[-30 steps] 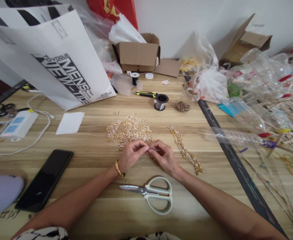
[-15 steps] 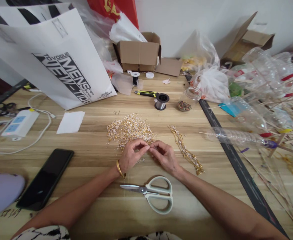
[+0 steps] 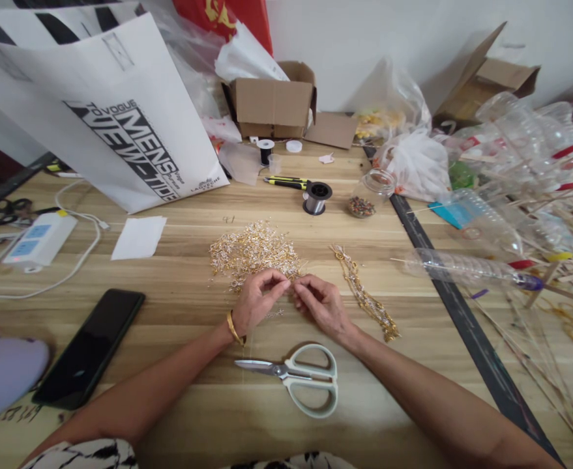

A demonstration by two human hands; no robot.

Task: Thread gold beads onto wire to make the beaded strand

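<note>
The left forearm (image 3: 169, 378) and right forearm (image 3: 413, 378) slant inward from the lower corners, with pale-handled scissors (image 3: 310, 378) lying between them. A gold-and-silver bead heap (image 3: 254, 251) sits just beyond the left hand (image 3: 257, 301) and right hand (image 3: 323, 306), which face each other, fingers curled, thumbs and forefingers narrowed, tips nearly meeting. Whatever they hold is too small to tell. A gold bracelet (image 3: 232, 329) circles the left wrist.
</note>
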